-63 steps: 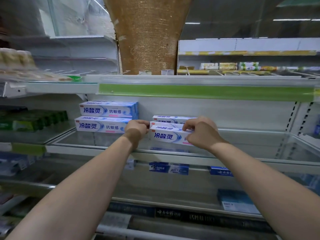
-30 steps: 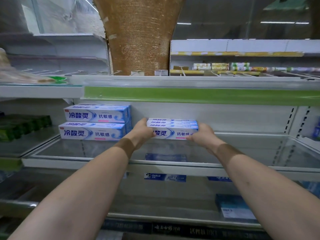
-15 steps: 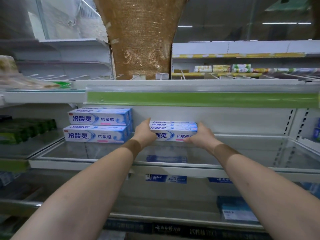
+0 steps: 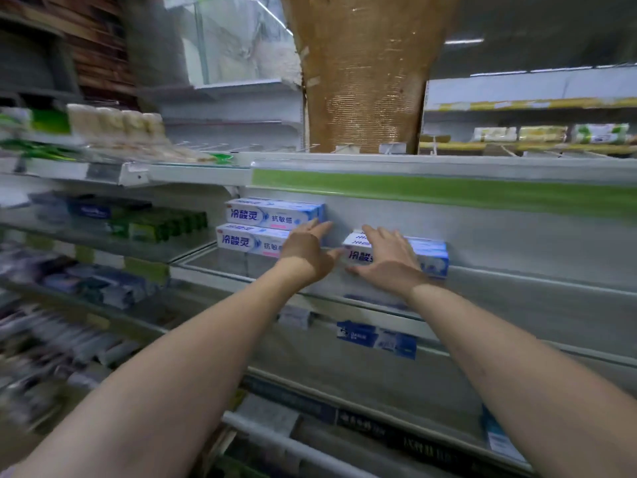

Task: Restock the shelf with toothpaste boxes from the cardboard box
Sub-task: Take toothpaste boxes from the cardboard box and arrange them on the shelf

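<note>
Two white-and-blue toothpaste boxes (image 4: pixel 262 229) lie stacked at the left end of the glass shelf (image 4: pixel 517 281). To their right sits a second low stack of toothpaste boxes (image 4: pixel 431 253). My left hand (image 4: pixel 306 253) hovers between the two stacks with fingers spread, holding nothing. My right hand (image 4: pixel 386 260) lies flat with straight fingers over the front of the right stack, covering its label. The cardboard box is out of view.
A green price strip (image 4: pixel 448 193) runs along the shelf above. Lower shelves carry a blue box (image 4: pixel 375 339) and other packs. Green boxes (image 4: pixel 162 224) fill the shelf to the left. A brown mesh-wrapped column (image 4: pixel 365 81) rises behind.
Both hands let go of the ends of the right stack and opened. The view swung left, so the shelf now sits further right in the frame.
</note>
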The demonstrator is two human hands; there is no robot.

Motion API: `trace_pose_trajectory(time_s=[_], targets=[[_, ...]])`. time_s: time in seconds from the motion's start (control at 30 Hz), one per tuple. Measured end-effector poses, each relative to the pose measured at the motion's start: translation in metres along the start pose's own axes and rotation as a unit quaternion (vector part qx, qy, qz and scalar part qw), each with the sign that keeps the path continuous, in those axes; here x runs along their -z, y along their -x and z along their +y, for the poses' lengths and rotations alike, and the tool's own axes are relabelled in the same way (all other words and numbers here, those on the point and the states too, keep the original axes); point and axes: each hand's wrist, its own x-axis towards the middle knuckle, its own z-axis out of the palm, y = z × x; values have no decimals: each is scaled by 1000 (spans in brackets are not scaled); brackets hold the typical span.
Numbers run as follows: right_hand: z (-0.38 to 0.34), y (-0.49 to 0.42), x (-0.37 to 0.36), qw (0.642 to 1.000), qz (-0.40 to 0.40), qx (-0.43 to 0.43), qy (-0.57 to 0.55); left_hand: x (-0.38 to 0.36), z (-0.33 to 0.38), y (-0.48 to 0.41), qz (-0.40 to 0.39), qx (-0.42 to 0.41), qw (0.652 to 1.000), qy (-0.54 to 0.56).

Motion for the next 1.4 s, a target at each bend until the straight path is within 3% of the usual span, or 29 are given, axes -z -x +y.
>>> trace_pose_trajectory(time_s=[0.23, 0.6, 1.07, 1.4], targets=[[-109, 5, -32, 989, -49, 133, -46, 65, -87, 83, 111, 90, 983, -113], [-285, 57, -112, 943, -138, 292, -73, 151, -229, 222, 57, 322, 925, -196], [-486, 107, -268, 885, -271, 362, -112, 187, -412, 327, 42, 494, 848, -189], [-540, 113, -359, 864, -355, 335, -126, 158, -519, 372, -17, 558, 816, -150]])
